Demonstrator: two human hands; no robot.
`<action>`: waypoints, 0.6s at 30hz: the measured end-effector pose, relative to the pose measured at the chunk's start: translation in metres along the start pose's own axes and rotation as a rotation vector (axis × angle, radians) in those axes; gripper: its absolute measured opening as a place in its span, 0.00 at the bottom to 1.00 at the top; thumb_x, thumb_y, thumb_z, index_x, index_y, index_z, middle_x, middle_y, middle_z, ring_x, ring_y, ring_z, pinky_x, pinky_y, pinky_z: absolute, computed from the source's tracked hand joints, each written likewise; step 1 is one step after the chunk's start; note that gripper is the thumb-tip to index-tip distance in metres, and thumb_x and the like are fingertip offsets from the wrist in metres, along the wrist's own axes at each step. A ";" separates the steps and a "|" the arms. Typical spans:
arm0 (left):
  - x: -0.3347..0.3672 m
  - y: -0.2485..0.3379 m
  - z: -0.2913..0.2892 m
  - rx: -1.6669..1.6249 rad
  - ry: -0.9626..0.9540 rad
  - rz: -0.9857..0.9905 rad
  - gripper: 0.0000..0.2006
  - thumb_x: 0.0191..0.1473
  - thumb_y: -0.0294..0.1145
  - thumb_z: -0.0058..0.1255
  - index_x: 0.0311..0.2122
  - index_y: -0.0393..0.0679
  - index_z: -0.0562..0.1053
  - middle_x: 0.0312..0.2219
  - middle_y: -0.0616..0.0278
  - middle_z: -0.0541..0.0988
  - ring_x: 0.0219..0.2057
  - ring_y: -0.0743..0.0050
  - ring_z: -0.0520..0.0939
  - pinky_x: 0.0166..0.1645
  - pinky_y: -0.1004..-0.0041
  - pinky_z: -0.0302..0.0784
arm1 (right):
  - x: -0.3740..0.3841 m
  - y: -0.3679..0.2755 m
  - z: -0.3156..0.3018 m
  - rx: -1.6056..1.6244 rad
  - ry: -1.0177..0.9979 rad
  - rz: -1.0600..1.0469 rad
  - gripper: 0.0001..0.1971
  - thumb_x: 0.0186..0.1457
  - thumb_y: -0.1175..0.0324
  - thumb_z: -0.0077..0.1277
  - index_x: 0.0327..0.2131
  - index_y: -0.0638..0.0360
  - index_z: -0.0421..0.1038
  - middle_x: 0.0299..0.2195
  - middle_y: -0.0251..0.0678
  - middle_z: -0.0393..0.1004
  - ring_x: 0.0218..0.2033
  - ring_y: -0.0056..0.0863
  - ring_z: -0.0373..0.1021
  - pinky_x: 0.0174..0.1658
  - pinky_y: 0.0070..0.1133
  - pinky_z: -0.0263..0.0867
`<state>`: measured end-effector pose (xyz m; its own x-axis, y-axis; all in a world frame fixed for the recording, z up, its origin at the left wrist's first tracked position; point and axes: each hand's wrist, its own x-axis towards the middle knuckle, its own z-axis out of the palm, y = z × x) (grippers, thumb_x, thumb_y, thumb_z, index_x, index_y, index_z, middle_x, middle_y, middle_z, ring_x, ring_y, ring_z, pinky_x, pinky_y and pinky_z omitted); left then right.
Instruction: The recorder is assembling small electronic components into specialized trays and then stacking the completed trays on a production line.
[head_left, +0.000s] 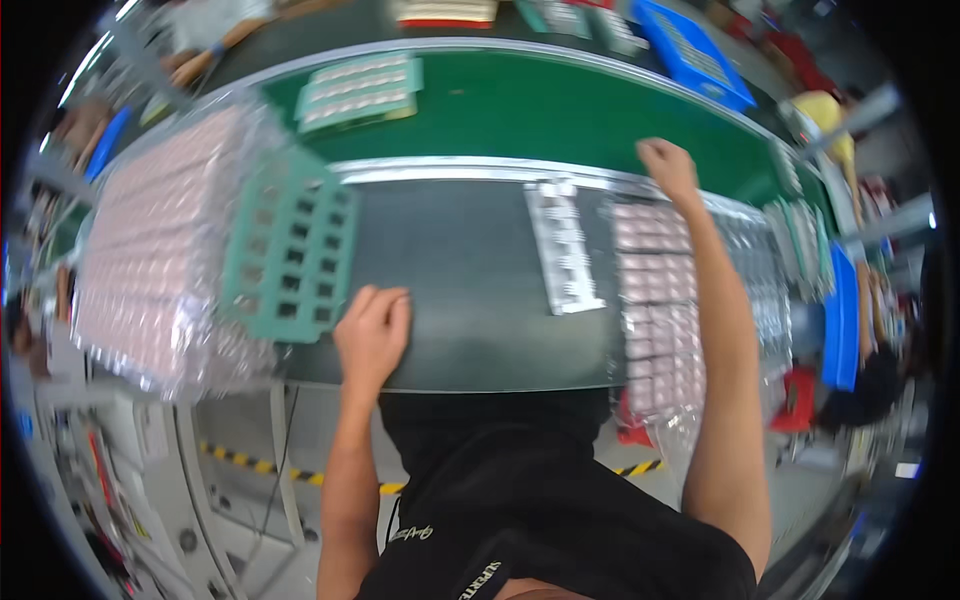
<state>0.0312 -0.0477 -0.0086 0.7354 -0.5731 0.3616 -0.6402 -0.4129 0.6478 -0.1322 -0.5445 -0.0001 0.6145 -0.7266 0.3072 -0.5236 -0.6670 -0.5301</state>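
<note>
My left hand (375, 325) is curled into a loose fist over the dark work surface, with nothing showing in it. Close beside it, a green slotted tray (290, 245) stands tilted against a tall, plastic-wrapped stack of pink trays (150, 240). Reaching far out to the right, my right hand (668, 168) is closed above the green conveyor belt (540, 110). Its palm is hidden, so whatever it may hold cannot be seen. Below my right forearm lies a plastic-covered block of pink pieces in rows (655, 300). A white printed strip (566, 250) lies left of that block.
A metal rail (450, 168) separates the dark work surface (460, 290) from the belt. On the belt's left sits a pale green tray of pink pieces (360, 92). A blue crate (695, 55) stands beyond the belt, and another blue bin (842, 320) at far right. Other people work nearby.
</note>
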 end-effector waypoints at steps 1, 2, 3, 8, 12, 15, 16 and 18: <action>0.001 0.003 0.001 0.006 -0.009 0.030 0.04 0.53 0.27 0.56 0.34 0.45 0.80 0.25 0.59 0.74 0.24 0.60 0.78 0.30 0.67 0.72 | -0.002 -0.002 0.001 0.002 -0.005 0.037 0.19 0.55 0.53 0.51 0.37 0.58 0.80 0.31 0.47 0.80 0.36 0.41 0.78 0.41 0.31 0.71; 0.001 0.006 0.005 -0.015 -0.022 0.037 0.04 0.54 0.27 0.55 0.34 0.44 0.80 0.25 0.60 0.74 0.24 0.63 0.78 0.30 0.69 0.72 | -0.006 -0.003 -0.002 -0.002 -0.001 0.059 0.19 0.55 0.53 0.51 0.37 0.59 0.80 0.31 0.47 0.80 0.37 0.43 0.78 0.42 0.32 0.71; 0.000 0.008 0.009 -0.026 -0.034 0.046 0.04 0.54 0.27 0.55 0.35 0.44 0.80 0.25 0.60 0.74 0.24 0.63 0.78 0.30 0.69 0.72 | -0.009 0.001 -0.002 -0.009 0.040 0.090 0.19 0.55 0.53 0.51 0.36 0.59 0.80 0.32 0.47 0.80 0.37 0.44 0.78 0.43 0.32 0.71; 0.002 0.010 0.014 -0.001 -0.063 0.067 0.05 0.55 0.27 0.54 0.35 0.43 0.80 0.26 0.60 0.75 0.24 0.65 0.78 0.31 0.69 0.72 | 0.003 0.011 -0.007 -0.018 0.073 0.183 0.20 0.56 0.52 0.51 0.36 0.61 0.80 0.34 0.48 0.81 0.39 0.46 0.77 0.46 0.33 0.71; 0.002 0.010 0.012 0.023 -0.084 0.046 0.05 0.55 0.27 0.54 0.35 0.43 0.80 0.26 0.60 0.75 0.24 0.66 0.77 0.31 0.69 0.72 | 0.015 0.026 -0.016 -0.205 -0.016 0.140 0.22 0.58 0.49 0.50 0.36 0.62 0.78 0.34 0.49 0.80 0.40 0.46 0.76 0.45 0.37 0.71; 0.003 0.011 0.010 0.040 -0.080 0.051 0.05 0.55 0.27 0.54 0.36 0.43 0.80 0.26 0.60 0.75 0.24 0.66 0.77 0.32 0.69 0.72 | 0.022 0.049 -0.020 -0.334 -0.050 0.093 0.23 0.60 0.47 0.49 0.36 0.62 0.75 0.36 0.49 0.79 0.41 0.46 0.75 0.46 0.39 0.70; 0.003 0.011 0.011 0.056 -0.078 0.048 0.05 0.55 0.26 0.53 0.36 0.43 0.80 0.27 0.60 0.75 0.24 0.66 0.77 0.32 0.69 0.72 | 0.023 0.058 -0.024 -0.374 -0.035 0.059 0.24 0.60 0.46 0.48 0.36 0.62 0.74 0.36 0.49 0.78 0.42 0.47 0.74 0.46 0.40 0.69; 0.004 0.013 0.008 0.055 -0.094 0.015 0.05 0.56 0.27 0.53 0.36 0.42 0.80 0.27 0.60 0.75 0.25 0.65 0.77 0.32 0.69 0.72 | 0.026 0.070 -0.027 -0.416 -0.028 -0.004 0.24 0.61 0.45 0.47 0.37 0.61 0.72 0.38 0.49 0.76 0.44 0.48 0.72 0.47 0.41 0.68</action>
<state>0.0245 -0.0612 -0.0043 0.7035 -0.6421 0.3048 -0.6639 -0.4407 0.6041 -0.1690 -0.6145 -0.0075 0.6298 -0.7230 0.2839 -0.7116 -0.6836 -0.1624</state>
